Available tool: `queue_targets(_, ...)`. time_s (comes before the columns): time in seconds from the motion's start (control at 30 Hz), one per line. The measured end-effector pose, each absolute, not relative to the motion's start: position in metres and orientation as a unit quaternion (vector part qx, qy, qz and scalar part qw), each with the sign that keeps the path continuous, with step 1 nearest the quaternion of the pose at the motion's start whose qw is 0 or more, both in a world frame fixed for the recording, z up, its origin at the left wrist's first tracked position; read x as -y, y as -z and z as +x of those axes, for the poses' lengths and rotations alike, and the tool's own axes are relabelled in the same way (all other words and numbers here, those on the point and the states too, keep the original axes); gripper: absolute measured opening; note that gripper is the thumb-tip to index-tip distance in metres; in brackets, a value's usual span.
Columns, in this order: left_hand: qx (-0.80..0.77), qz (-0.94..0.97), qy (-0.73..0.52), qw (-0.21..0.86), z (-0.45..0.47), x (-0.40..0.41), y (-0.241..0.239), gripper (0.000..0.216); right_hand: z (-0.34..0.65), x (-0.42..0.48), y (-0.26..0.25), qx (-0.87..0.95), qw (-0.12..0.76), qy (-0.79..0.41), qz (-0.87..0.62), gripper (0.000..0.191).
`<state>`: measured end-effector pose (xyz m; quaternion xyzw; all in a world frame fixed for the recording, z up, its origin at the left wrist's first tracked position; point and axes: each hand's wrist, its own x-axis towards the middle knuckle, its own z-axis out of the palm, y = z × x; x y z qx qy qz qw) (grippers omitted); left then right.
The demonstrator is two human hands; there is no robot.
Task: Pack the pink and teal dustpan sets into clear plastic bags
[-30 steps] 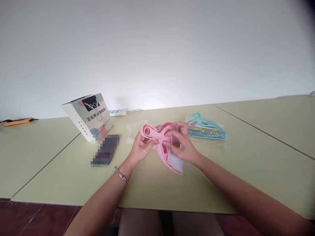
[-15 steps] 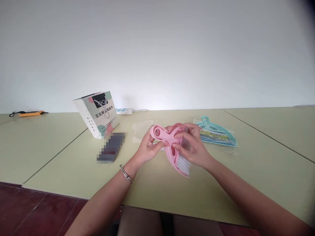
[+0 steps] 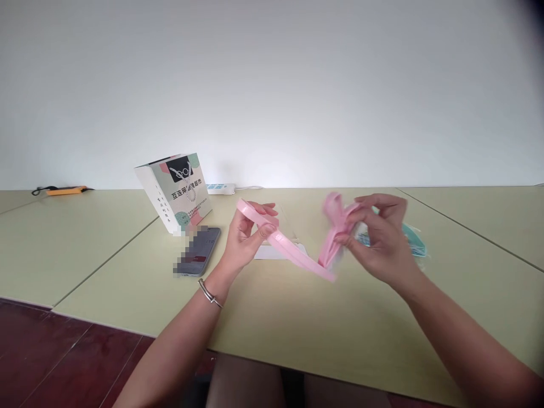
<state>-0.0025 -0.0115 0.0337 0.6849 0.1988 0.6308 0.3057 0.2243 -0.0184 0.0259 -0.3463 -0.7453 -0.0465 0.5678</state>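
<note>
My left hand (image 3: 246, 238) pinches the handle of a flat pink dustpan (image 3: 289, 246), which slants down to the right above the pale green table (image 3: 297, 317). My right hand (image 3: 382, 238) grips a small pink brush (image 3: 335, 226) by its handle; the brush is blurred by motion. Brush and dustpan are apart, their lower ends close together. A silver bangle sits on my left wrist.
A teal dustpan set in clear wrapping (image 3: 414, 241) lies behind my right hand. A printed paper bag (image 3: 176, 190) stands at the back left, a phone (image 3: 198, 258) lies in front of it. A white power strip (image 3: 221, 188) and an orange object (image 3: 66, 191) lie by the wall.
The brush and dustpan were nested together in both hands; now my right hand has pulled the brush out to the right, and my left hand keeps the dustpan.
</note>
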Motion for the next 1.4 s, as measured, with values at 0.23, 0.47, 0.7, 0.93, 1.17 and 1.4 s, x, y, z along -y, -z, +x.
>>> queue_targets(0.23, -0.228, 0.647, -0.698, 0.205, -0.021, -0.001, -0.039, 0.029, 0.239, -0.004, -0.035, 0.738, 0.57, 0.117, -0.342, 0.005)
queue_targets(0.47, -0.338, 0.602, -0.711, 0.132, -0.037, -0.016, -0.034, 0.026, 0.229, -0.054, -0.034, 0.801, 0.452, 0.124, -0.371, 0.019)
queue_targets(0.7, -0.446, 0.615, -0.64, 0.113, -0.048, -0.032, -0.015, 0.027, 0.216, -0.105, -0.01, 0.842, 0.341, 0.123, -0.4, 0.017)
queue_targets(0.93, -0.484, 0.79, -0.373, 0.053, -0.062, -0.048, 0.008, 0.016, 0.22, -0.119, 0.005, 0.856, 0.298, 0.105, -0.408, 0.021)
queue_targets(1.17, -0.539, 0.825, -0.171, 0.01, -0.074, -0.05, 0.01, 0.032, 0.216, -0.122, 0.021, 0.872, 0.26, 0.082, -0.408, 0.023)
queue_targets(1.4, -0.447, 0.856, -0.246, 0.083, -0.04, -0.033, 0.006, 0.021, 0.209, -0.115, 0.033, 0.887, 0.245, 0.033, -0.39, 0.025)
